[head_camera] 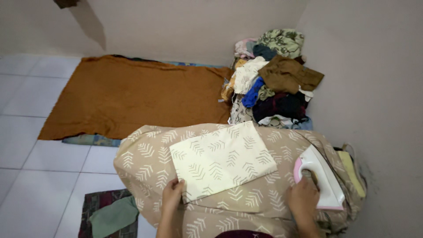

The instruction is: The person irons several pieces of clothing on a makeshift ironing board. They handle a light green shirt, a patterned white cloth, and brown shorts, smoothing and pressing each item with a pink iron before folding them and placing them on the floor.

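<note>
While the iron (320, 176) is gripped at its handle by the right hand (304, 199), fingers closed round it, the folded cloth (222, 160) is pinned at its near corner by the left hand (172, 194), fingers curled over the edge. Iron is stood on the tan leaf-print cover (145, 163), just right of the cloth, apart from it. Beyond both grips, a clothes pile (273, 83) is seen against the wall; an orange blanket (132, 94) is spread left of it.
</note>
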